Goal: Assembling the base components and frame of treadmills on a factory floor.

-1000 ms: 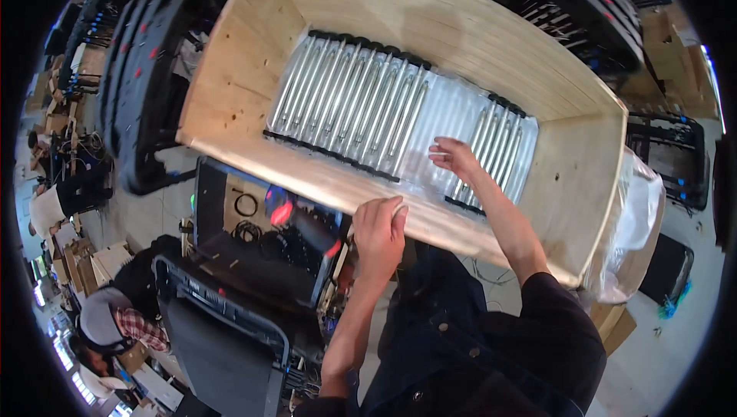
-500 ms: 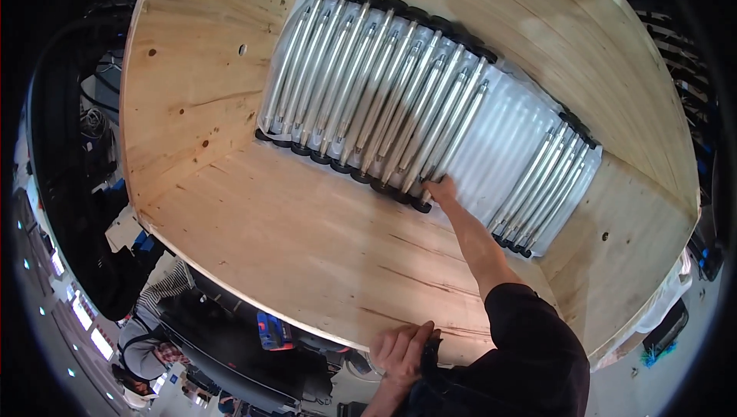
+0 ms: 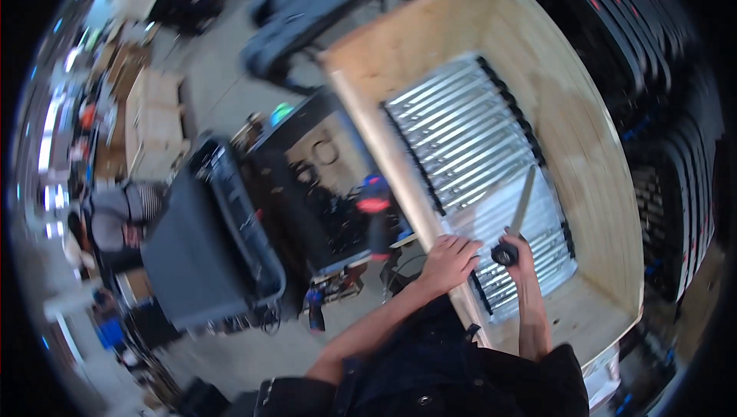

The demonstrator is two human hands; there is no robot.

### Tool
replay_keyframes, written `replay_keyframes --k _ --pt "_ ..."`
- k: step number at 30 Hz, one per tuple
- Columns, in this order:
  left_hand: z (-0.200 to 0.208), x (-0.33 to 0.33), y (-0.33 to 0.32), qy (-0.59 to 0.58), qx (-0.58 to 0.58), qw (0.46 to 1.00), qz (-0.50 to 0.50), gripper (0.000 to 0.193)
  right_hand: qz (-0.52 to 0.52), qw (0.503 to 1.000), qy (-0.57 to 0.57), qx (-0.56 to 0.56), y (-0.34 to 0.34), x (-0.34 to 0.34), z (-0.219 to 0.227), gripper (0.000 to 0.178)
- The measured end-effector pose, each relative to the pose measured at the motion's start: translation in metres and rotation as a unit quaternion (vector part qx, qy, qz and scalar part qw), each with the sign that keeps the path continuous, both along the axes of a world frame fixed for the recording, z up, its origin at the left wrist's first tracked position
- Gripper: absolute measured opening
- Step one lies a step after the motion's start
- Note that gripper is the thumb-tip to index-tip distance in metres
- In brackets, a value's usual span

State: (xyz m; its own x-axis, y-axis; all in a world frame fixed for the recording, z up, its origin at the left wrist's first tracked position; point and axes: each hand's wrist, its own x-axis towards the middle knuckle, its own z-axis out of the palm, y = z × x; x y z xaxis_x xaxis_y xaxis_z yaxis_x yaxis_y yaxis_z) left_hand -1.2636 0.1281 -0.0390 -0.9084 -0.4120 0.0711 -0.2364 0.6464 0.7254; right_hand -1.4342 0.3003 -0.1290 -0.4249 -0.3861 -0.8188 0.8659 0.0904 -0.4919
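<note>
Rod (image 3: 524, 202) with a black cap (image 3: 504, 254): located in the right hand (image 3: 523, 256), over the crate (image 3: 603, 141). The right hand is grasping it near the capped end; the shaft slants away beyond the fingers. Whether its far end touches the clear wrap (image 3: 489, 214) underneath cannot be determined.

The left hand (image 3: 451, 262) lies on the crate's near rim, left of the right hand, with no loose item visible in it. Whether it grips the rim or merely rests there cannot be told.

Beyond the right hand lies the long row (image 3: 468, 137) of similar rods; close beside that hand is the short row (image 3: 551, 265). A blurred drill (image 3: 375, 207) stands left of the left hand, outside the crate.

Handling assessment: probably metal, stiff, moderately heavy, smooth enough to slip. The capped end likely offers the surer purchase; a mid-shaft hold should balance better. Finish may scratch; breakage seems unlikely.
</note>
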Motion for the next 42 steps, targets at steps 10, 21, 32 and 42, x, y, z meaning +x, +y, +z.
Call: replay_keyframes --k 10,21,32,42 --pt "0.169 0.139 -0.065 0.214 -0.310 0.915 -0.141 0.053 0.465 0.858 0.103 -0.195 -0.044 0.153 0.314 0.073" --pt "0.244 0.339 -0.105 -0.107 0.262 0.958 0.036 0.055 0.501 0.814 0.262 -0.130 -0.300 0.268 0.102 0.033" --pt "0.149 0.394 -0.069 0.241 0.577 0.653 0.428 0.028 0.568 0.635 0.491 0.181 -0.443 0.321 -0.113 0.045" --pt "0.120 0.372 -0.101 0.208 0.599 0.675 0.376 0.031 0.336 0.842 0.421 0.010 -0.454 0.228 -0.031 0.038"
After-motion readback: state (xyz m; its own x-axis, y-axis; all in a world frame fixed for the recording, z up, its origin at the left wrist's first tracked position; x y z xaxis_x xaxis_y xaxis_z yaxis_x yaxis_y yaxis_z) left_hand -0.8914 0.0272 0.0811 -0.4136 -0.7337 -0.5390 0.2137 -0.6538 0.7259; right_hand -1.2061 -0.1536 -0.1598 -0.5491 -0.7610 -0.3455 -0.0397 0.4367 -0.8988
